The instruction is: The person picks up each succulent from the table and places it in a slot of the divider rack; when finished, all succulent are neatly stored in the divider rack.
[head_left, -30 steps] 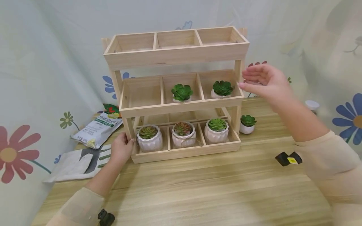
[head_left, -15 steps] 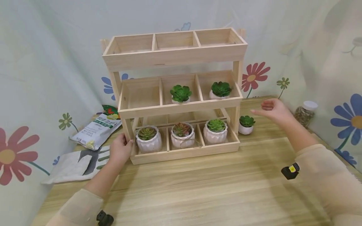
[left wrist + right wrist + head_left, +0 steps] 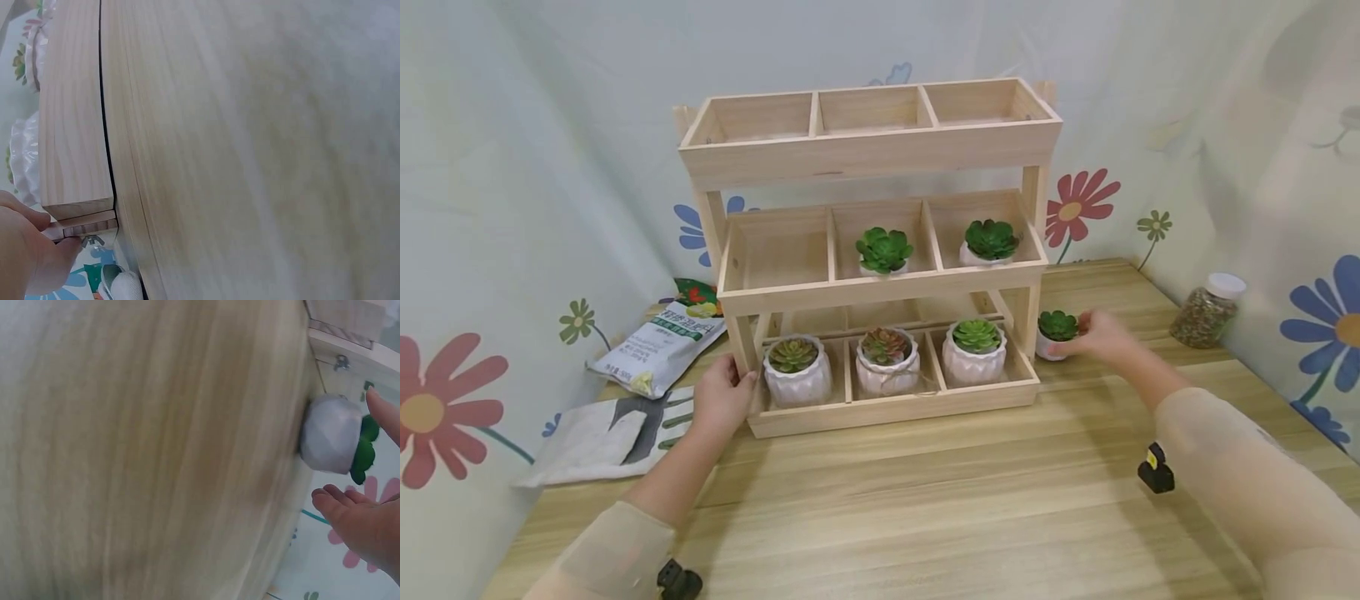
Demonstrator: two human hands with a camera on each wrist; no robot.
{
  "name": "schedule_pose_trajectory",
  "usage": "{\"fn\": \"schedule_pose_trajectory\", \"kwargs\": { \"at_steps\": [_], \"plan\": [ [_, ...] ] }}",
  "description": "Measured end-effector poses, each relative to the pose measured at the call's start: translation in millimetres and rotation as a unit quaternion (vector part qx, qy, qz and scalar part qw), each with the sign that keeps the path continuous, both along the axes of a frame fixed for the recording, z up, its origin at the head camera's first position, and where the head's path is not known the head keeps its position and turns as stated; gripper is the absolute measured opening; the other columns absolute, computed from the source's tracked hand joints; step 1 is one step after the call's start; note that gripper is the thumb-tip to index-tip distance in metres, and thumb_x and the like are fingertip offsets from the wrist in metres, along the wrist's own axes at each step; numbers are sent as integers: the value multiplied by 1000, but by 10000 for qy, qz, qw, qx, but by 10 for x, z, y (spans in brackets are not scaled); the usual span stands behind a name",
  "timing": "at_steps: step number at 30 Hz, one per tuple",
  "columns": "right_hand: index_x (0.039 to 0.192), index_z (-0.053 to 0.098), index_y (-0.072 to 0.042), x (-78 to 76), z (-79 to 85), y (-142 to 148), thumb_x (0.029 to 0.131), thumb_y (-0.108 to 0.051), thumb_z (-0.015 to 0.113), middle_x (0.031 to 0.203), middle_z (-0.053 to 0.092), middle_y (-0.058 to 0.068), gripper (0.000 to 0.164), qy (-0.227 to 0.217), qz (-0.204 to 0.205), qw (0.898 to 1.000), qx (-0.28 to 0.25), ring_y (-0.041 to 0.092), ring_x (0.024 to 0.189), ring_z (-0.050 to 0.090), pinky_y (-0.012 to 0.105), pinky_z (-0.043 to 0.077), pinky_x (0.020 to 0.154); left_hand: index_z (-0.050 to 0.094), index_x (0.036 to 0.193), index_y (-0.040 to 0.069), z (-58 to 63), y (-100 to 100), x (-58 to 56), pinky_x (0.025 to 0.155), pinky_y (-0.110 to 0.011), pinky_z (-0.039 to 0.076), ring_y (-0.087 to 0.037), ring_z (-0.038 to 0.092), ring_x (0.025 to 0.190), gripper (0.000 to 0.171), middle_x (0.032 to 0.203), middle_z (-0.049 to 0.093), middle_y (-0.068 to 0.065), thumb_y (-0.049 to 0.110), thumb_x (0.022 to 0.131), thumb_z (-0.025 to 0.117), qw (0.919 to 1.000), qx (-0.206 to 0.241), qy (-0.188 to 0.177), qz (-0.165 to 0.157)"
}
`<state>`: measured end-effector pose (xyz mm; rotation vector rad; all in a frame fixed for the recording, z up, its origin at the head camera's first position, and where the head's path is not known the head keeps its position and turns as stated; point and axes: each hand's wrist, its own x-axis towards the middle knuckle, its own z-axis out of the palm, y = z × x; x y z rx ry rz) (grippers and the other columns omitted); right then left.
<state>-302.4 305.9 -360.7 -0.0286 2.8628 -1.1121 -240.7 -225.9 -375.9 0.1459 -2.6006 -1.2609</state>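
Note:
A three-tier wooden plant stand (image 3: 865, 287) stands on the table, with my left hand (image 3: 722, 396) gripping its left upright low down, the thumb in front. At its right side sits a small white pot with a green artificial succulent (image 3: 1057, 325). Around this pot my right hand (image 3: 1102, 336) reaches, thumb and fingers spread; the right wrist view shows a gap between the fingers (image 3: 340, 503) and the pot (image 3: 331, 434). Three potted succulents (image 3: 886, 362) fill the bottom tier. In the middle tier, succulents occupy the centre (image 3: 883, 250) and right (image 3: 991, 240) compartments.
To the left lie a white printed bag (image 3: 658, 346) and a pair of work gloves (image 3: 598, 437). A lidded jar of mixed granules (image 3: 1204, 312) stands at the right by the flowered curtain (image 3: 1247, 183). Wooden tabletop (image 3: 880, 508) stretches before the stand.
My right hand has come down from beside the middle tier to the small potted succulent at the stand's right. My left hand stays on the upright.

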Motion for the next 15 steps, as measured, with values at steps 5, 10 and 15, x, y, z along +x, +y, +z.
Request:
{"fn": "schedule_pose_trajectory", "kwargs": {
  "at_steps": [5,10,15],
  "plan": [
    [105,51,17,-37,-62,-71,70,-33,82,95,58,21,68,358,99,9992,160,29,85,52,38,48,74,47,125,-13,-17,-7,-12,93,-45,46,-39,54,112,37,120,55,-31,3,92,54,9999,-10,104,20],
    [100,56,13,-49,-83,-126,69,-30,83,91,60,18,59,420,65,9991,44,26,81,53,37,49,73,48,125,-11,-43,-14,-26,92,-45,47,-38,55,110,37,119,56,-29,5,92,55,9999,-62,139,58],
    [104,51,16,-66,-109,-147,68,-28,82,99,57,26,65,375,-120,9991,159,32,87,53,46,49,81,47,127,-10,-54,-16,-29,92,-45,47,-38,55,111,39,119,56,-29,5,92,55,9999,-32,98,57]
  ]
}}
